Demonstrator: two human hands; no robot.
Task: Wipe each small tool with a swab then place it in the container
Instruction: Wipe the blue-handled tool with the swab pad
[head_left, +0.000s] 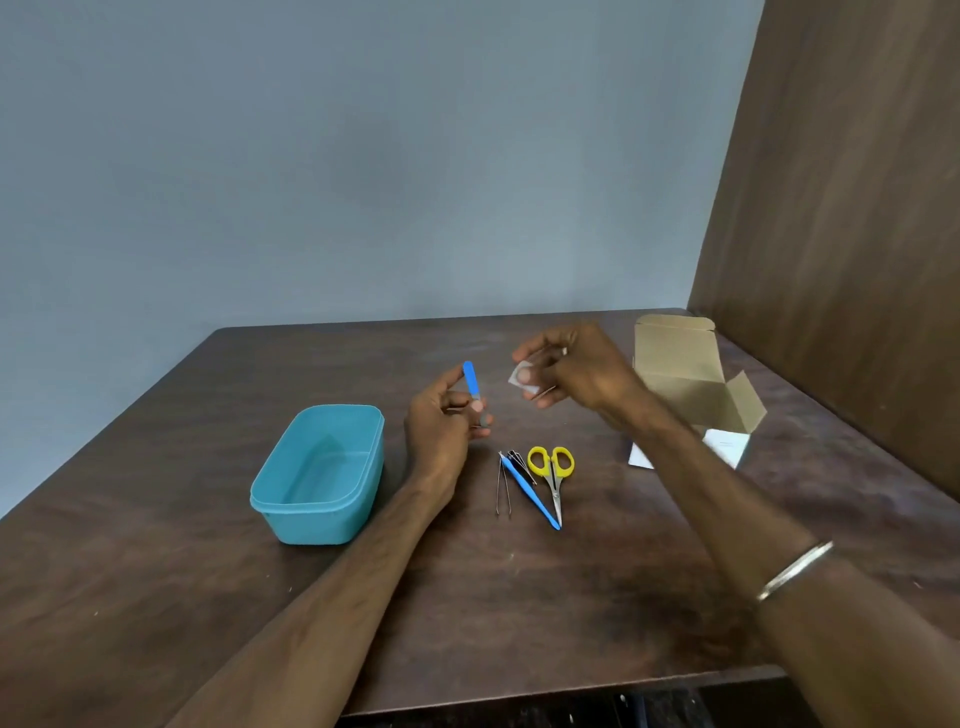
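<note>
Left hand grip pinches blue-handled tool upright; right hand grip pinches white swab. Advice: steady tool, wipe tip fully, then drop into teal container.

Dim, even indoor light; soft shadows under hands. Right hand motion-blurred. Wide-angle bowing at frame edges. Faint sheen on table, lower centre.
</note>
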